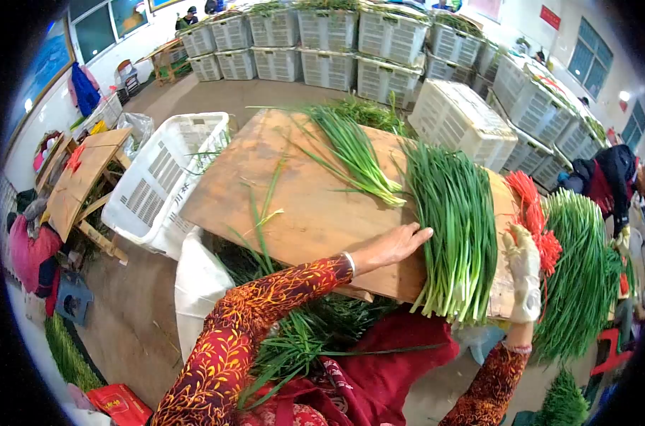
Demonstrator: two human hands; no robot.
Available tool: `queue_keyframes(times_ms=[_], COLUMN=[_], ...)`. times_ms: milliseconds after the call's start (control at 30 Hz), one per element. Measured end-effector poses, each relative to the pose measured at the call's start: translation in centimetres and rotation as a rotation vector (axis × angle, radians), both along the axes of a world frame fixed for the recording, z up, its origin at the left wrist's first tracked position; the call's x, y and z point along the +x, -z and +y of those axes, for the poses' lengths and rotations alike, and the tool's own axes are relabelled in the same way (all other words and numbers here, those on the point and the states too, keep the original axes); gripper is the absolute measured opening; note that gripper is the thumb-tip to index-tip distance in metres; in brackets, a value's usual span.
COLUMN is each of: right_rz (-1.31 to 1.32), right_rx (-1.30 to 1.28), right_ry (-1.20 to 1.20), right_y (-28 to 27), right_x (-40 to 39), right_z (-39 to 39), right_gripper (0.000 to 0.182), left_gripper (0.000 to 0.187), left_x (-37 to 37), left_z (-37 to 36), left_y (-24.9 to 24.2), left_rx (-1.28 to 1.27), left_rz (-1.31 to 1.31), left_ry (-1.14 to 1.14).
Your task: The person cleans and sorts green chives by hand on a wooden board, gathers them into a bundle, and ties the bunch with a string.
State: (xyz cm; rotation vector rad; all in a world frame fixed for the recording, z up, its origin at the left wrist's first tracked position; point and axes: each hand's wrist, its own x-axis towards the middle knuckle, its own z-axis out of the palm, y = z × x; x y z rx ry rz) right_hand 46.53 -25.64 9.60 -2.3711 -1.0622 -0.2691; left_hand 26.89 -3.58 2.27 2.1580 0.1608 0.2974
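Head view shows us squaring a chive bunch (454,227) on the board (308,206), our left hand (393,245) flat with fingers spread against its side, our gloved right hand (525,273) loosely open opposite, so next, we judge, comes pressing both inward evenly.

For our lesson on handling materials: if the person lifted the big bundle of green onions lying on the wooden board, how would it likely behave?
The big bundle would probably sag at both ends, since its stalks are long, thin and loose. With no tie visible, stalks may slip out unless the left hand and gloved right hand squeeze it. It looks unlikely to roll on the wooden board.
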Motion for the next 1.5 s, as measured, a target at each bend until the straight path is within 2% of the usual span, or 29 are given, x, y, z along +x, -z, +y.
queue_keyframes(times_ms=[33, 67, 100, 133, 167, 233, 267, 300, 367, 400, 433, 500, 567, 633, 700, 767, 833, 900, 933, 967, 1033, 1067, 1100, 1167, 1200, 1233, 1300, 1433, 1500], right_rz=[0.029, 0.059, 0.047, 0.182, 0.174, 0.131, 0.110, 0.085, -0.040, -0.094, -0.175, -0.295, -0.348, 0.049, -0.084, -0.083, -0.102, 0.396, 0.954, 1.093, 1.454, 1.475, 1.486, 0.340, 0.459, 0.462, 0.543, 0.425, 0.361], right_rx=[0.061, 0.119, 0.164, 0.235, 0.133, 0.059, -0.049, -0.156, -0.309, -0.334, -0.361, -0.413, -0.431, -0.505, -0.450, -0.226, -0.192, 0.063, 0.136, 0.255, 0.507, 0.476, 0.475, 0.177, 0.048, 0.041, 0.226, 0.280, 0.257], right_ry=[-0.064, -0.129, -0.240, -0.358, -0.424, -0.575, -0.572, -0.560, -0.521, -0.462, -0.395, -0.236, -0.151, -0.064, -0.133, -0.197, -0.208, -0.435, -0.486, -0.560, -0.503, -0.623, -0.605, -0.508, -0.313, -0.305, -0.317, -0.308, -0.436], right_y=[-1.9, -3.8, -5.9, -7.2, -8.5, -9.0, -9.0, -8.5, -5.1, -2.4, -0.7, 2.8, 3.7, 2.8, 4.3, 6.4, 6.8, 6.0, 5.3, 5.0, 1.2, 2.8, 3.0, 3.0, 3.7, 5.4, 7.3, 4.7, 3.2], right_x=[-1.8, -3.6, -6.5, -9.2, -11.7, -15.7, -17.5, -18.7, -18.4, -17.0, -15.8, -13.6, -13.0, -13.5, -12.7, -13.0, -14.6, -15.9, -16.4, -16.7, -19.9, -18.4, -18.6, -19.2, -18.2, -16.6, -14.6, -17.8, -20.5], right_z=[0.7, 1.4, 2.8, 4.3, 5.7, 9.3, 11.4, 13.6, 18.7, 21.3, 23.1, 26.0, 26.9, 27.7, 27.7, 28.1, 27.9, 26.9, 26.6, 26.2, 24.3, 24.1, 23.0, 20.7, 20.8, 20.5, 20.0, 18.5, 19.3], right_gripper=[0.031, 0.030, 0.030, 0.031, 0.031, 0.036, 0.040, 0.044, 0.056, 0.063, 0.070, 0.080, 0.084, 0.084, 0.077, 0.039, 0.028, 0.025, 0.022, 0.021, 0.025, 0.034, 0.034, 0.038, 0.040, 0.040, 0.026, 0.021, 0.018], left_gripper=[0.063, 0.061, 0.061, 0.059, 0.058, 0.056, 0.053, 0.049, 0.046, 0.045, 0.043, 0.042, 0.046, 0.046, 0.045, 0.045, 0.044, 0.040, 0.039, 0.038, 0.036, 0.036, 0.035, 0.033, 0.032, 0.032, 0.032, 0.030, 0.028], left_x=[-1.4, -2.3, -3.9, -6.1, -8.3, -13.0, -15.2, -16.8, -21.0, -22.5, -23.7, -24.7, -24.8, -24.1, -23.8, -22.9, -23.3, -24.4, -25.1, -25.9, -26.7, -26.8, -26.8, -26.7, -26.8, -26.8, -26.7, -26.2, -25.7], left_z=[0.5, 0.1, -0.2, -0.6, -1.0, -1.5, -1.5, -1.4, -1.0, -0.7, 0.0, 2.8, 6.4, 9.5, 10.6, 9.4, 6.5, 2.9, 1.6, 0.4, -0.7, -0.7, -0.4, 0.5, 1.0, 1.5, 2.5, 4.2, 4.5], left_y=[0.1, 0.9, 0.4, -1.0, -2.1, -2.9, -3.5, -2.1, -2.5, -1.9, -3.2, -2.6, -1.8, -0.1, 1.5, 2.4, 2.9, 2.6, 2.4, 2.0, 1.5, 1.0, 0.4, 0.1, -0.4, -0.8, -1.2, -1.0, -1.6], left_rx=[0.022, -0.097, -0.093, -0.063, -0.034, -0.416, -0.497, -0.377, -0.457, -0.504, -0.365, 0.111, 0.439, 0.641, 0.604, 0.554, 0.520, 0.547, 0.485, 0.401, 0.265, 0.232, 0.195, 0.091, 0.095, 0.101, 0.128, 0.100, 0.073], left_rz=[-0.056, -0.012, -0.012, 0.042, 0.095, 0.133, 0.143, 0.041, -0.014, 0.022, 0.009, -0.187, -0.121, -0.038, -0.009, 0.015, -0.145, -0.160, -0.153, -0.118, -0.123, -0.141, -0.156, -0.136, -0.130, -0.128, -0.112, -0.072, -0.092], left_ry=[0.104, -0.022, -0.043, -0.026, -0.013, 0.088, 0.130, 0.126, 0.168, 0.074, 0.014, -0.177, -0.409, -0.608, -0.577, -0.512, -0.219, -0.098, 0.015, 0.072, 0.126, 0.121, 0.120, 0.030, -0.038, -0.108, -0.200, -0.351, -0.369])
